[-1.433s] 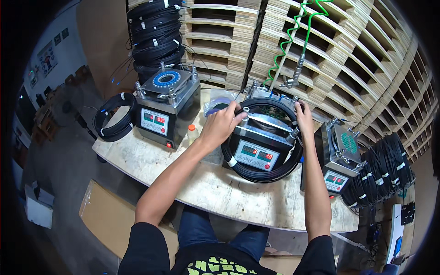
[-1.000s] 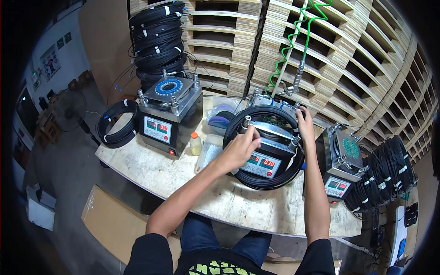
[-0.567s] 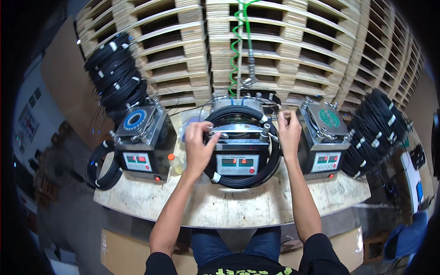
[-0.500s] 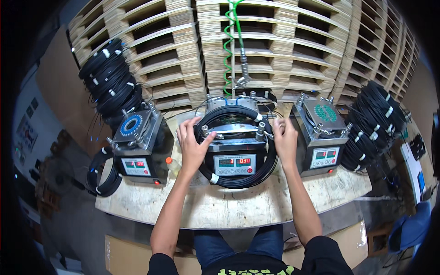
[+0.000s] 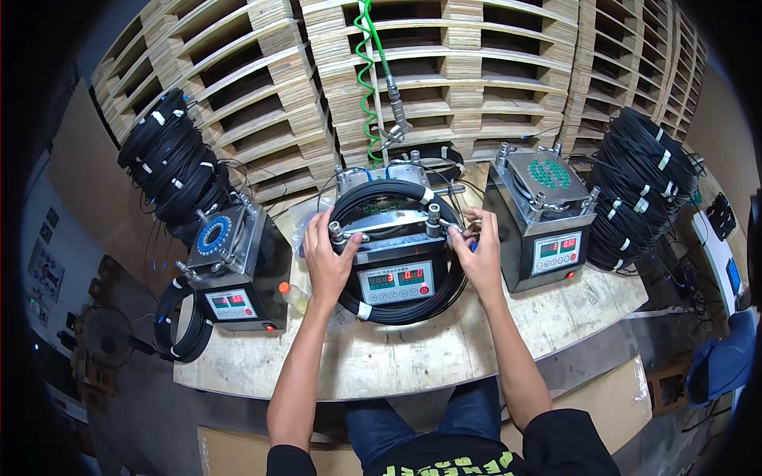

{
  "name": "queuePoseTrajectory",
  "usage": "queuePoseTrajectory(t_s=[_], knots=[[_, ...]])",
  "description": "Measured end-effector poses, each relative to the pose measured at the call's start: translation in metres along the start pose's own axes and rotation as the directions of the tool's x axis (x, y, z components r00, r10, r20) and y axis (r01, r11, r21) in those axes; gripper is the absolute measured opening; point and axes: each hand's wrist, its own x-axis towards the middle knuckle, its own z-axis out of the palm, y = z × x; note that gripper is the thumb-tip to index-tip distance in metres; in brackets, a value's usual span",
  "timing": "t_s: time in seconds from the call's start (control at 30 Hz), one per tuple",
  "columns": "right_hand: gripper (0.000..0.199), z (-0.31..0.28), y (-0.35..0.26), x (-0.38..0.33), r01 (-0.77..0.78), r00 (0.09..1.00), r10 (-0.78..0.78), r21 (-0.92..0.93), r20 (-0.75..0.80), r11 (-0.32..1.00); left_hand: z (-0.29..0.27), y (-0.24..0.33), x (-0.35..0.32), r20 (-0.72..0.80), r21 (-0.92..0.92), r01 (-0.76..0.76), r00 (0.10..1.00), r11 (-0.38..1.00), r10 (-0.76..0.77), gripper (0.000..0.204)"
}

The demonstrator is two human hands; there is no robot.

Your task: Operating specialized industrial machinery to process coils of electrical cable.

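Observation:
A black cable coil (image 5: 397,318) hangs around a metal box machine (image 5: 378,258) with a digital panel (image 5: 397,283). My left hand (image 5: 327,262) is closed at its left front corner, thumb and fingers around the small clamp lever (image 5: 359,237) beside the knobbed post (image 5: 336,232). My right hand (image 5: 481,258) is at the right front corner, thumb and fingers closed on the other clamp lever (image 5: 448,226), next to the second knobbed post (image 5: 434,216). The fingertips of both hands are partly hidden.
Similar machines stand left (image 5: 242,270) and right (image 5: 533,226). Cable coils pile up behind left (image 5: 176,170) and at right (image 5: 641,190). A bottle with an orange cap (image 5: 294,297) stands by my left forearm. A green air hose (image 5: 365,71) hangs before wooden pallets (image 5: 468,59).
My right hand has moved in from the coil's right side onto the right clamp lever. My left hand stays at the left one. The panel's red reading differs, and the view has shifted slightly.

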Motion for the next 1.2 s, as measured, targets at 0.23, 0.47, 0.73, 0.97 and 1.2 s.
queuePoseTrajectory(t_s=[0.23, 0.47, 0.73, 0.97, 1.2], knots=[[0.016, 0.009, -0.008, -0.015, 0.038, 0.998, -0.038, 0.005, 0.042, 0.999, 0.001, 0.008, 0.004, -0.048, 0.062, -0.099, 0.994, 0.993, 0.102, 0.077], [0.022, 0.042, -0.018, -0.02, 0.136, 0.99, -0.136, -0.011, 0.026, 0.991, 0.001, 0.009, -0.001, 0.008, -0.024, -0.024, 1.0, 0.999, 0.024, 0.083], [0.028, 0.061, -0.039, 0.014, 0.094, 0.961, -0.01, -0.293, 0.276, 0.951, 0.003, 0.012, -0.004, 0.006, 0.057, -0.031, 0.999, 0.998, 0.031, 0.087], [0.019, 0.064, -0.064, 0.133, 0.505, 0.822, -0.384, -0.227, 0.422, 0.832, 0.0, 0.012, -0.001, -0.021, 0.132, -0.038, 0.999, 0.991, 0.041, 0.086], [0.026, 0.126, 0.022, 0.224, 0.648, 0.378, 0.07, -0.318, 0.923, 0.692, 0.007, 0.02, 0.002, -0.004, 0.07, -0.036, 0.999, 0.997, 0.036, 0.086]])
